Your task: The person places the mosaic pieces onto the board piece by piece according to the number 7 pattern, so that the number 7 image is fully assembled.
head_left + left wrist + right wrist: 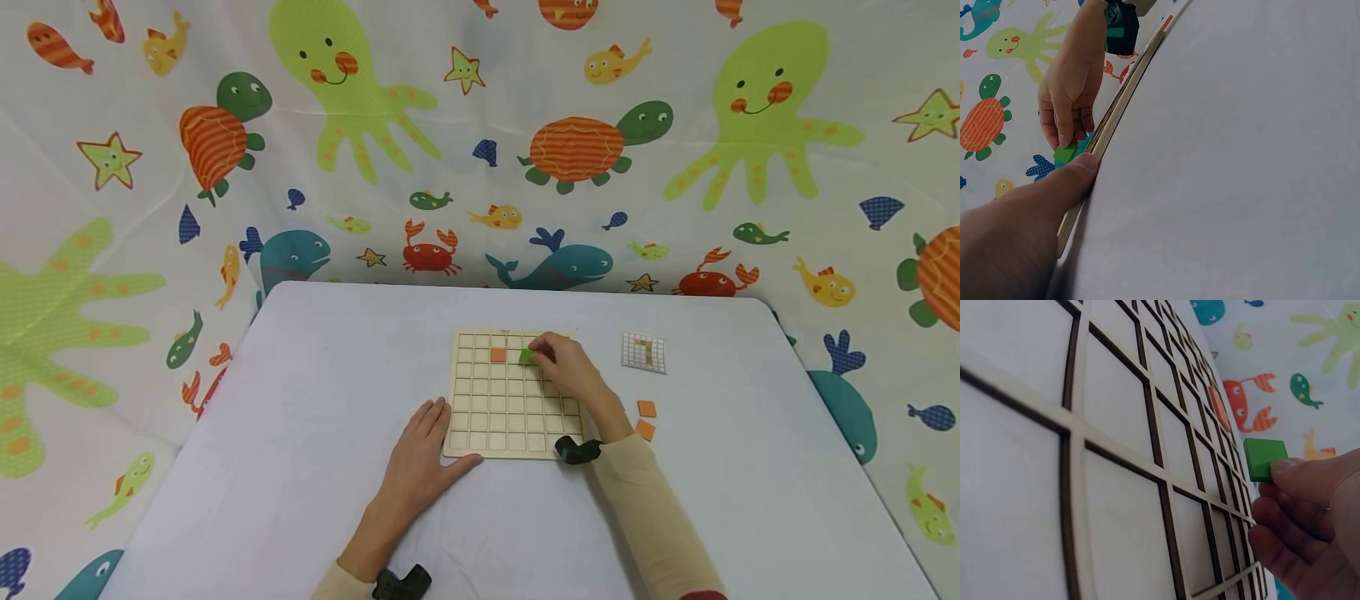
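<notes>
The right hand's grip [1316, 528] pinches a green tile [1265, 456], its thumb on the tile's lower right corner; the other fingers curl below. The board [1122, 519] fills the left side, pale strips with dark edges dividing it into pale square cells. An orange tile [1217, 407] lies on it toward the far edge. Whether the green tile touches the board is hard to tell. Behind hangs a white cloth [1266, 328] printed with a red crab [1235, 400] and a green fish [1302, 389].

a white table [322, 367] — round-cornered — before a white backdrop [412, 50] (printed with sea creatures [576, 150])
</notes>
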The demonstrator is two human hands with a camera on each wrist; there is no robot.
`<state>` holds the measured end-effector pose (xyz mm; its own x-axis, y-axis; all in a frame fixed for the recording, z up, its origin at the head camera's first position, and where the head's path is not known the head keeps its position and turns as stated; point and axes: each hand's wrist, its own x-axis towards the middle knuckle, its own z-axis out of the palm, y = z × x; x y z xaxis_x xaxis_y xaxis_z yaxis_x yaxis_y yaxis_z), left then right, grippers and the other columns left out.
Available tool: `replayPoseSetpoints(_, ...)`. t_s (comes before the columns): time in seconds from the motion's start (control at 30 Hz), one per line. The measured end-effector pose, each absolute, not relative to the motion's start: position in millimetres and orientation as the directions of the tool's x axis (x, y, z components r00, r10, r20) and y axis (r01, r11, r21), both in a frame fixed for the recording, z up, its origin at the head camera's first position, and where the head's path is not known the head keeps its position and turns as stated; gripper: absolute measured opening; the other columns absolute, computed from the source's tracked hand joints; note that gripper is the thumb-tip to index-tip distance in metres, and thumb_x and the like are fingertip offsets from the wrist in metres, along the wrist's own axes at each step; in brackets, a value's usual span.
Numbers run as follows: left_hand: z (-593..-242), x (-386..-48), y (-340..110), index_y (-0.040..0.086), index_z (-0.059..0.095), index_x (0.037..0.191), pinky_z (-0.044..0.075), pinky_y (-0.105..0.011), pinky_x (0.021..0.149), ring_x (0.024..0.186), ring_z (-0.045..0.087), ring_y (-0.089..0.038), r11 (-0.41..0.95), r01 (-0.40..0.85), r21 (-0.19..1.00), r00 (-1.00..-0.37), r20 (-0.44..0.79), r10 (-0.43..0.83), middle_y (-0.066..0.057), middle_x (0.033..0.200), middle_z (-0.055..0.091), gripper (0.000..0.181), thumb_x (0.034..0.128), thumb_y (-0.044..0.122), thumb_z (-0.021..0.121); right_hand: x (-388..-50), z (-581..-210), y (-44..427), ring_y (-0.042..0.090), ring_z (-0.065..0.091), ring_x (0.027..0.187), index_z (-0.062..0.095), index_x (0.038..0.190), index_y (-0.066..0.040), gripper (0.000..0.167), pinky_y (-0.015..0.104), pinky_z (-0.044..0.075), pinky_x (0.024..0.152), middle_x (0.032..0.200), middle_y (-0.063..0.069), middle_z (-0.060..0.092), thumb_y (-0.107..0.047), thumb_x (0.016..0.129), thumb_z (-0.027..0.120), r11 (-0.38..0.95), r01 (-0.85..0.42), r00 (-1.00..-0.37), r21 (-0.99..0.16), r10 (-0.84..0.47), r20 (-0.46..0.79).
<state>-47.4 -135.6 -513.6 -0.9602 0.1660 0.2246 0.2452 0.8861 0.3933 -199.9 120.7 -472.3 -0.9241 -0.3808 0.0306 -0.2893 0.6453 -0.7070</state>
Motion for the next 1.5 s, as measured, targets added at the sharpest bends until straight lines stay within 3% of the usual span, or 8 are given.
replayPoseSetpoints(1.27,-511.5,-47.0,-134.1,-0.003,0.049,0.146,0.039,-0.047,0.117,0.147,0.039,-0.034,0.883,0.214,0.417,-0.972,0.184,0.148,-0.018,0.153,0.048,0.094,0.0813,0.062,0.073,-213.0,-482.7,99.6,0.023,0.062,0.095,0.071,0.115,-0.007,0.019,0.04,0.056,0.087,0.11,0.011,0.067,-0.016,0.101,0.06,0.689,-0.324,-0.917,-0.648,-0.398,0.036)
replayPoseSetpoints(1.5,-512.9,-47.2,-134.7,-0.003,0.049,0.145,0.04,-0.047,0.116,0.147,0.039,-0.034,0.883,0.223,0.413,-0.969,0.196,0.152,-0.018,0.153,0.048,0.094,0.0813,0.062,0.073,-213.6,-485.3,99.9,0.025,0.065,0.094,0.077,0.109,-0.008,0.018,0.04,0.057,0.086,0.102,0.01,0.068,-0.015,0.097,0.066,0.685,-0.358,-0.912,-0.635,-0.403,0.078)
